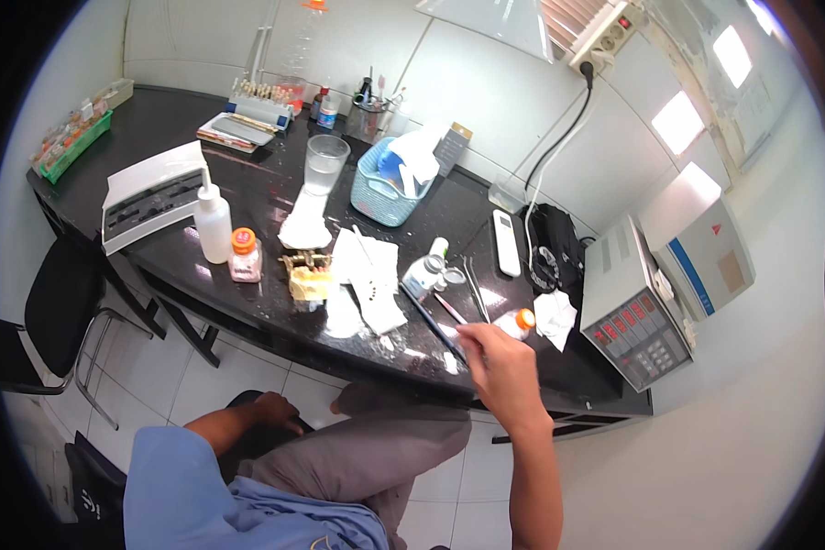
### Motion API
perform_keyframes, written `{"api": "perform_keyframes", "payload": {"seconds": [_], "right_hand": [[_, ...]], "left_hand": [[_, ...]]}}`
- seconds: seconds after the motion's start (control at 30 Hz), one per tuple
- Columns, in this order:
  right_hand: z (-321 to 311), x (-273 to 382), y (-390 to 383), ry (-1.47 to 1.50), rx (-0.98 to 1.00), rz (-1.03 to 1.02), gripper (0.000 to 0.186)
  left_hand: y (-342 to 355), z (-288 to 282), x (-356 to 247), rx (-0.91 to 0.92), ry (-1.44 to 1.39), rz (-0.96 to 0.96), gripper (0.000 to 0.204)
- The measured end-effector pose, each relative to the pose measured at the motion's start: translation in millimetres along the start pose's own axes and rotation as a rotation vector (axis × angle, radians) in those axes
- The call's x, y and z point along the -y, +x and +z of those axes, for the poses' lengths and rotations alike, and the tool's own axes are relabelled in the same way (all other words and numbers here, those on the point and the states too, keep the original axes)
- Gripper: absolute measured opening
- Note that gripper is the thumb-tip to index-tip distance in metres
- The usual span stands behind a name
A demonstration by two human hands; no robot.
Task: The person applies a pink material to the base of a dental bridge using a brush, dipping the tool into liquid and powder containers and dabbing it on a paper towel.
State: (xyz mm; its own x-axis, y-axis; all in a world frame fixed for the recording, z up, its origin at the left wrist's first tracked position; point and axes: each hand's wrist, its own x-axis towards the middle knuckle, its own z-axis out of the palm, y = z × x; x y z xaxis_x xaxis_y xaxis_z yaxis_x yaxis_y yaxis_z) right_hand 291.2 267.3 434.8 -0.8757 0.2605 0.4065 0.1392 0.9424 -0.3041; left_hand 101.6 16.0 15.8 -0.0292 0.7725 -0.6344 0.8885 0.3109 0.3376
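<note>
Stick (450, 309): thin, pinkish, at near side of desk (559, 390), slanting far-left from R hand (501, 367); far end near small jar (424, 272), prob. for quick access.
R hand: over desk's near edge, fingertips bunched, looks pinched on stick's near end, prob. for fine control.
L hand (280, 412): low, off desk, by the legs; no tool seen, can't tell if open or closed; prob. just resting.
Blue rod (428, 317): dark, just left of stick, same slant, prob. parked handy.
Tweezers (475, 289): on desk, far side of R hand, within easy reach.
Tissue (376, 284): left of jar, row of small dark bits on it, prob. so they stay sorted.
Yellow model (311, 283): left of tissue, in brass-coloured frame (304, 260), prob. to keep it steady.
</note>
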Motion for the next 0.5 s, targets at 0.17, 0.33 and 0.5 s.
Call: {"api": "perform_keyframes", "payload": {"seconds": [0.17, 0.33, 0.5], "right_hand": [[38, -5, 30, -0.284, 0.277, 0.02, 0.022], [35, 0, 30, -0.437, 0.294, -0.006, 0.028], [-10, 42, 63, -0.409, 0.254, 0.009, 0.018]], "left_hand": [[-6, 2, 2, -0.115, -0.038, 0.052, 0.083], [-27, -20, -8, -0.084, -0.06, 0.06, 0.074], [-29, -25, -7, -0.133, -0.136, 0.049, 0.06]]}}
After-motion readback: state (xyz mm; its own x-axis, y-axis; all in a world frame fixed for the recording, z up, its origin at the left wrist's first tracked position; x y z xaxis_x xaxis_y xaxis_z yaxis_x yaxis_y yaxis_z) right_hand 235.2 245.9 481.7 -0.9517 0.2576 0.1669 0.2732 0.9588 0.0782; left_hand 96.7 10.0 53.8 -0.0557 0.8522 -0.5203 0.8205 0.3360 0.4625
